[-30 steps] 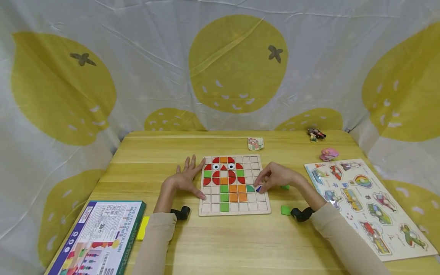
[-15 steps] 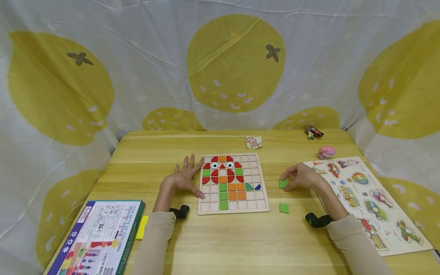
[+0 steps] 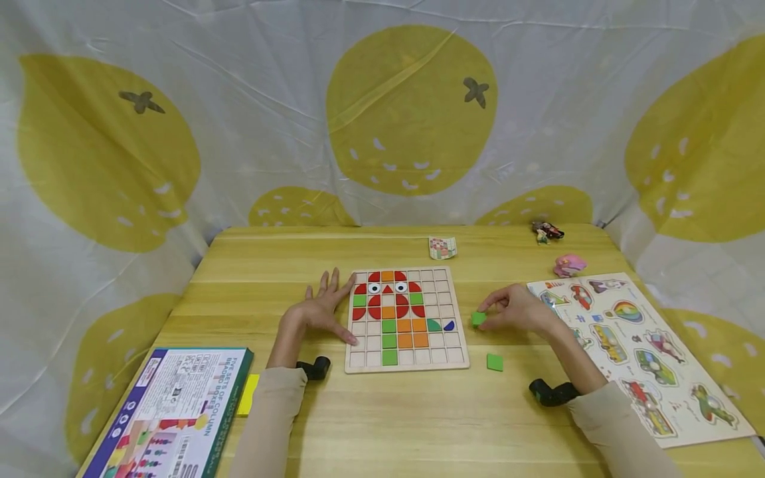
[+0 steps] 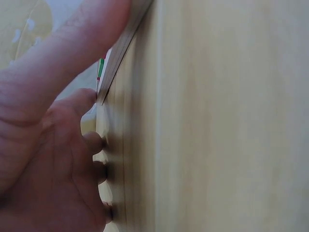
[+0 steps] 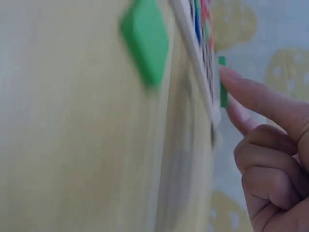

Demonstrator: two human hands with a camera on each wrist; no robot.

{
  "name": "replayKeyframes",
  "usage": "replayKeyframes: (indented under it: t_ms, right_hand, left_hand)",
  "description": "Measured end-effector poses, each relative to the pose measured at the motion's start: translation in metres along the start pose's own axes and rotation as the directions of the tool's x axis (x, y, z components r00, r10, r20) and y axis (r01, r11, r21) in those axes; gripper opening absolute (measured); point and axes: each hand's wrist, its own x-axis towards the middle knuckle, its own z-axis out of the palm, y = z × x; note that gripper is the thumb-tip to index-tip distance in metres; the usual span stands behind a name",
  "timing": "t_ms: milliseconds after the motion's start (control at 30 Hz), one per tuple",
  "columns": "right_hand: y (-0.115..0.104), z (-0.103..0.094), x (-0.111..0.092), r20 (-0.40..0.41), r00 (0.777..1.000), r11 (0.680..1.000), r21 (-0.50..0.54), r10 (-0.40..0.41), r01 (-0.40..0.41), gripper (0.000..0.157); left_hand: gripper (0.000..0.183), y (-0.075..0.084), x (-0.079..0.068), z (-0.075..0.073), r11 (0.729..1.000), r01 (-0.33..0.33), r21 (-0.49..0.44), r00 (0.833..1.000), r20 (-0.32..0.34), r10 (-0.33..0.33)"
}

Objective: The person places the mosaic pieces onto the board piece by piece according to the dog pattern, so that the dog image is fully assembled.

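Note:
A wooden grid board (image 3: 439,357) lies mid-table, with red, orange, green and blue pieces forming a figure with two round eyes. My left hand (image 3: 317,315) rests at the board's left edge, fingers spread, thumb on its rim. Just right of the board my right hand (image 3: 515,309) pinches a green square tile (image 3: 479,319) between thumb and finger; the right wrist view shows that tile (image 5: 223,87) lifted, with the other fingers curled. A second green tile (image 3: 494,362) lies on the table near the board's lower right corner.
A small picture card (image 3: 443,248) lies behind the board. To the right are a picture puzzle board (image 3: 642,358), a pink toy (image 3: 570,265) and small dark figures (image 3: 546,232). At the left lie a printed box (image 3: 179,405) and something yellow (image 3: 247,396).
My right hand moved right from the blue piece on the board, took hold of a green tile on the table, and now carries it left towards the board. My left hand stays put.

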Motion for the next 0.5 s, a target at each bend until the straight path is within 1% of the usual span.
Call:
replayKeyframes:
  t_ms: [67,100,200,267,367,500]
  right_hand:
    - [-0.012,0.014,0.001,0.021,1.000,0.999,0.049,-0.019,0.018,0.029]
    - [-0.018,0.022,0.001,0.027,0.999,0.998,0.058,-0.028,0.026,0.028]
    - [-0.032,0.043,0.003,0.038,0.998,0.998,0.040,-0.043,0.042,0.024]
    - [-0.039,0.053,0.004,0.032,0.998,0.999,0.017,-0.052,0.052,0.022]
    - [-0.044,0.061,0.005,0.021,0.998,0.999,0.004,-0.052,0.052,0.022]
    - [-0.046,0.063,0.005,0.019,0.999,0.999,0.012,-0.046,0.046,0.020]
  left_hand:
    - [0.136,0.000,0.000,0.000,1.000,0.001,0.004,1.000,0.003,-0.001]
    - [0.136,0.000,0.000,0.000,1.000,0.000,0.006,1.000,0.004,0.000]
    - [0.136,-0.002,0.001,0.001,1.000,-0.009,0.004,1.000,0.000,0.009]
    - [0.137,-0.003,0.002,0.001,1.000,-0.013,0.002,1.000,-0.005,0.013]
    - [0.137,-0.003,0.002,0.001,1.000,-0.010,0.003,1.000,-0.001,0.010]
    - [0.137,-0.002,0.002,0.001,1.000,-0.008,0.005,1.000,0.002,0.008]
